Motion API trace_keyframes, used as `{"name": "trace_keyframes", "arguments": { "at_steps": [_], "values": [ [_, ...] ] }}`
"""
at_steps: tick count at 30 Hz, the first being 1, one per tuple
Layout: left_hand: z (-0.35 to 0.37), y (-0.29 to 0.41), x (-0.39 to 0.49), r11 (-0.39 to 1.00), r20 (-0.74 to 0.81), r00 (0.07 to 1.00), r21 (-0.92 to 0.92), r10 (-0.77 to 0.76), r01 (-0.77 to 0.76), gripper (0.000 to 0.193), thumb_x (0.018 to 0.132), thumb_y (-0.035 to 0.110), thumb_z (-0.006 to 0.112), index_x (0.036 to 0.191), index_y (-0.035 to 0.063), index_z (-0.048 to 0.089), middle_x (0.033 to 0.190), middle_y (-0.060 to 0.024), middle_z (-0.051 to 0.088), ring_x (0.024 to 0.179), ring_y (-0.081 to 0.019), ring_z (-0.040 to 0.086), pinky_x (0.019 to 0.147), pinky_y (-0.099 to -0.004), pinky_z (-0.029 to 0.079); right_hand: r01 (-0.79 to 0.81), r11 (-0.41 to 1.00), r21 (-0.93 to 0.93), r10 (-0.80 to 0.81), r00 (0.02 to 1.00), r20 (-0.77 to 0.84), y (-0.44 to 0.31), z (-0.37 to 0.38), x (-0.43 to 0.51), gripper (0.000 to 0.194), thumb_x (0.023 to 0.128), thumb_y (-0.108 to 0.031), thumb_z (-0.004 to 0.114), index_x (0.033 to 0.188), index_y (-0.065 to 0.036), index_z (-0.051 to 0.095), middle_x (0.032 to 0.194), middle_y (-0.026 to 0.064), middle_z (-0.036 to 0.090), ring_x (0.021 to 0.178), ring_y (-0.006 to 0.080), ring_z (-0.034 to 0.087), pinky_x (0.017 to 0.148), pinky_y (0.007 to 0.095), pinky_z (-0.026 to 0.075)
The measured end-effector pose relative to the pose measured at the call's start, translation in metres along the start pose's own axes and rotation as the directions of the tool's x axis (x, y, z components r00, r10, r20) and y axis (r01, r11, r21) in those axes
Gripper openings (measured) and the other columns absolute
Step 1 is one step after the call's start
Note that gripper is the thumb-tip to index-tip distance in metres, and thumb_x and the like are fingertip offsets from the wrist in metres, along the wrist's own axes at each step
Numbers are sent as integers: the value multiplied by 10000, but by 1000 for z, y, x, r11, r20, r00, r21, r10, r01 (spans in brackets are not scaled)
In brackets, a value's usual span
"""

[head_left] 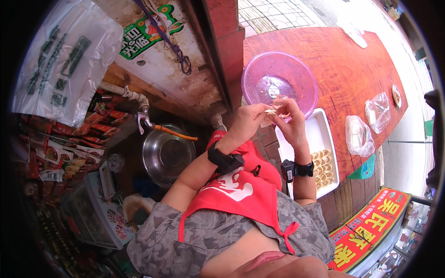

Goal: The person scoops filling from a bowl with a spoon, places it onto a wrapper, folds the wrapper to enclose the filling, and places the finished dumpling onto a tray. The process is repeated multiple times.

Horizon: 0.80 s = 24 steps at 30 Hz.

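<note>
A thin pale dough wrapper (266, 121) is pinched between the fingertips of my left hand (248, 118) and my right hand (291, 116). Both hands are held together above the near rim of a translucent purple plastic bowl (255, 74). Bits of pink minced meat (285, 114) show in the bowl, partly hidden by my right hand. Beneath my right forearm lies a white rectangular tray (318, 127). Rows of folded, filled dumplings (322, 168) occupy the end of the tray nearer my body.
The bowl and tray are on a reddish wooden table (344, 76). Plastic bags holding white stacks (358, 135) and a small dish (396, 96) sit toward its far side. To the left are a steel basin (169, 160), a tap (143, 120) with an orange hose, and hanging plastic bags (69, 62).
</note>
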<state>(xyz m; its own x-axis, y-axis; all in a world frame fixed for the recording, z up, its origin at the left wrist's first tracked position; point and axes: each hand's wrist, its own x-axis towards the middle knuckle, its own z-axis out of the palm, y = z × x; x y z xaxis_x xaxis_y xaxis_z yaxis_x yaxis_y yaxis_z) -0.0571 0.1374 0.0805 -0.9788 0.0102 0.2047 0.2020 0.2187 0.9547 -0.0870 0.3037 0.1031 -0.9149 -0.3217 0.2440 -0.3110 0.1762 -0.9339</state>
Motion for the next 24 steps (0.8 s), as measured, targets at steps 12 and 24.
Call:
{"name": "trace_keyframes", "arguments": {
  "at_steps": [12,24],
  "values": [
    [-13,11,4,998,205,979,-57,-26,39,231,933,74,599,1138,-24,642,997,-117,694,932,-199,679,796,-312,535,94,993,77,-94,996,1,16,-4,2,170,760,50,739,734,0,579,750,25,551,719,122,519,655,271,419],
    [5,-7,2,667,257,927,-643,-273,375,309,956,78,607,1233,-55,572,1119,-87,644,984,-123,638,852,-247,544,-49,998,29,52,995,-90,20,3,-2,82,850,-28,715,877,-19,638,856,-23,571,761,51,525,621,190,386]
  ]
}}
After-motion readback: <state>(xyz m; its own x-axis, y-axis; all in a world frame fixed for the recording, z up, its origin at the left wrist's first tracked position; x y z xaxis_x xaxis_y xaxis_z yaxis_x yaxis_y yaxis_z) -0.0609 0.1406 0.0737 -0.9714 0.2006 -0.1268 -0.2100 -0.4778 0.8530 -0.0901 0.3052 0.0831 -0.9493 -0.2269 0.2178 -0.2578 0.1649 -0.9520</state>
